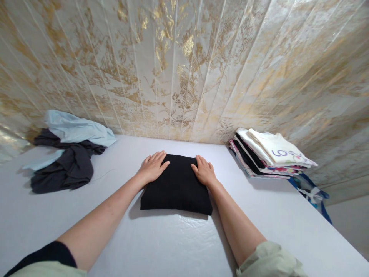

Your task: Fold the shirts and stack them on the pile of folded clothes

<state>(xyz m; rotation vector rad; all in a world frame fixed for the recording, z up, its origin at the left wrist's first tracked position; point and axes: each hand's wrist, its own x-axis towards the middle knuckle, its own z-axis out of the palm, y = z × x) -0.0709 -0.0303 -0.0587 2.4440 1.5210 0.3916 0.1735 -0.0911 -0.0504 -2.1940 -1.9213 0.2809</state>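
A black folded garment (176, 188) lies flat on the white tabletop (175, 246) in front of me; its exact kind cannot be told. My left hand (153, 167) rests on its far left corner, fingers stretched out and the thumb lying on the cloth. On the far right corner sits my right hand (204, 170), its fingers extended along the edge and its thumb pointing inward over the cloth. Both palms appear to press lightly from above, and neither hand is wrapped around the cloth.
At the far left is a loose heap of clothes, with a light blue cloth (79, 129) and a dark grey cloth (65, 169). A stack of folded clothes (271, 152) stands at the right edge, beside a blue bag-like item (313, 194). A gold-patterned curtain (173, 69) hangs behind.
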